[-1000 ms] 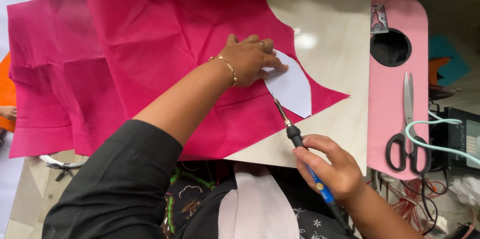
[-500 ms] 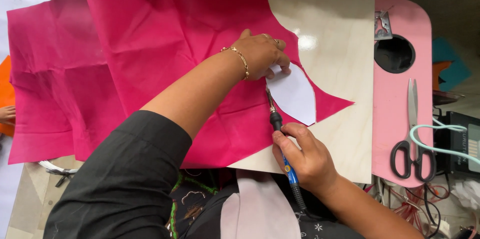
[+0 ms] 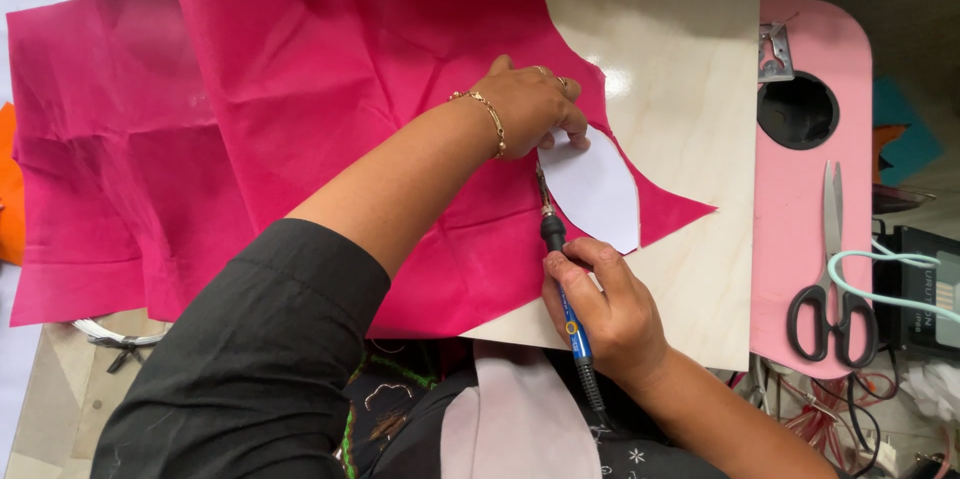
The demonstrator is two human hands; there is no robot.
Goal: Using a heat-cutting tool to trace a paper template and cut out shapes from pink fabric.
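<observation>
Moved: right hand (image 3: 605, 314) has slid the pen-shaped tool (image 3: 562, 279) further up the left edge of the white paper shape (image 3: 597, 189); left hand (image 3: 530, 104) has stayed pressed down.
Tool: long axis runs near upright across the view, metal tip pointing away from the person, toward the left hand, touching the pink cloth (image 3: 300, 129) just beside the paper's edge.
Right hand: fingers closed around the tool's black and blue grip.
Left hand: fingers bent, tips pinning the top of the paper shape; nothing gripped.
Paper shape: leaf-like, long axis also near upright, lying on the cloth's pointed right corner.
Cloth edge: curves down to a point on the pale wooden board (image 3: 680, 69).
Room: bare board right of the paper; beyond it the pink table (image 3: 800, 229) with black-handled scissors (image 3: 830, 289).
</observation>
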